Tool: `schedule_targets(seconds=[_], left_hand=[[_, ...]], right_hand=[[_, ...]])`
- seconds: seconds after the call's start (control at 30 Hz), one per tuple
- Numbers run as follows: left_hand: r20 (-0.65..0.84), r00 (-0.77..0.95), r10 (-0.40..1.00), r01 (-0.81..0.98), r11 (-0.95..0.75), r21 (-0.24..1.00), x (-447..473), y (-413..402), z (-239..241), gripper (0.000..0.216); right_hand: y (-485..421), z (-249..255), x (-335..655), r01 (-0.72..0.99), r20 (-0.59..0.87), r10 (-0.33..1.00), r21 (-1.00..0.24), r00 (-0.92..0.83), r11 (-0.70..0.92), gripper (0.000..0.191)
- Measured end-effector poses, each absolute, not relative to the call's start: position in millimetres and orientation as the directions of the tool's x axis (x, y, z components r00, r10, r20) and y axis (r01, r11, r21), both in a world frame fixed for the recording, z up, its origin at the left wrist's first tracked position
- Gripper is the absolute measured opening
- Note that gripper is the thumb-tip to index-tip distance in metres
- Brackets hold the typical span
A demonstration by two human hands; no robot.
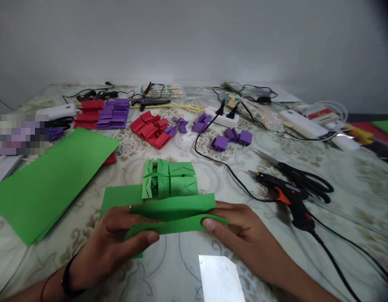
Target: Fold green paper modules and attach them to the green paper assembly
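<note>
Between both hands is a green sheet of paper (178, 206), bent into a fold along its length with its two edges apart. My left hand (118, 239) grips its left end, thumb on the near edge. At the right end, my right hand (234, 228) pinches the near edge under its thumb. Just beyond the sheet lie folded green paper pieces (170, 178) joined in a block. Another green paper (121, 195) rests flat on the table, partly hidden by my left hand and the held sheet.
A hot glue gun (285, 195) and black scissors (297, 172) lie to the right. A stack of green paper (58, 180) is on the left. Red folded pieces (153, 128), purple folded pieces (219, 143) and a power strip (224, 118) sit farther back. A white card (221, 279) lies in front.
</note>
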State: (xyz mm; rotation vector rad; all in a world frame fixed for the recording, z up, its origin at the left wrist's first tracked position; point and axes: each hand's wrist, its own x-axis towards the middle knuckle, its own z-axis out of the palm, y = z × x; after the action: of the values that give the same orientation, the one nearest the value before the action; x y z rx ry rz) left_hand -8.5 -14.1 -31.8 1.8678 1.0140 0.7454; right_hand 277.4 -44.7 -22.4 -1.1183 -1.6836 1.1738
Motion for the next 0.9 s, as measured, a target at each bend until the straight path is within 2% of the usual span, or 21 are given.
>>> schedule_targets(seconds=[0.1,0.2,0.23,0.33,0.4,0.47,0.5,0.57,0.6,0.63,0.77,0.9], left_hand=[[0.107,0.479,0.871,0.327,-0.29,0.9,0,-10,-24,0.032],[0.108,0.382,0.918,0.329,-0.244,0.912,3,-12,-27,0.011],[0.104,0.349,0.932,0.318,-0.222,0.922,2,-13,-29,0.013],[0.096,0.336,0.937,0.321,-0.209,0.924,1,-17,-36,0.042],[0.095,0.364,0.926,0.392,-0.245,0.887,1,-17,-37,0.043],[0.086,0.371,0.925,0.468,-0.266,0.842,2,-17,-35,0.035],[0.08,0.368,0.926,0.49,-0.267,0.83,3,-17,-34,0.033],[0.073,0.358,0.931,0.504,-0.258,0.825,5,-16,-31,0.033],[0.07,0.355,0.932,0.502,-0.254,0.827,6,-15,-30,0.034],[0.065,0.357,0.932,0.499,-0.249,0.83,7,-15,-30,0.034],[0.012,0.406,0.914,0.486,-0.227,0.844,7,-18,-30,0.036],[-0.028,0.445,0.895,0.454,-0.199,0.868,6,-21,-31,0.039]], right_hand=[[-44,-24,276,0.217,0.093,0.957,-0.964,-0.277,0.156,0.028],[-44,-26,275,0.218,0.096,0.968,-0.965,-0.234,0.148,0.027],[-45,-27,274,0.222,0.096,0.971,-0.964,-0.219,0.145,0.028],[-47,-30,270,0.239,0.081,0.984,-0.964,-0.156,0.117,0.033],[-49,-32,266,0.217,0.048,0.993,-0.974,-0.108,0.07,0.034],[-51,-34,262,0.111,-0.023,0.999,-0.994,-0.046,-0.018,0.014],[-52,-35,260,0.028,-0.074,0.997,-0.997,-0.023,-0.073,0.012],[-53,-37,257,-0.15,-0.182,0.983,-0.972,-0.016,-0.183,0.058],[-54,-38,256,-0.221,-0.225,0.974,-0.948,-0.036,-0.227,0.073],[-54,-40,255,-0.268,-0.257,0.964,-0.926,-0.072,-0.267,0.076],[-55,-46,252,-0.296,-0.324,0.921,-0.877,-0.217,-0.378,0.036],[-54,-46,251,-0.315,-0.352,0.92,-0.865,-0.172,-0.39,0.036]])
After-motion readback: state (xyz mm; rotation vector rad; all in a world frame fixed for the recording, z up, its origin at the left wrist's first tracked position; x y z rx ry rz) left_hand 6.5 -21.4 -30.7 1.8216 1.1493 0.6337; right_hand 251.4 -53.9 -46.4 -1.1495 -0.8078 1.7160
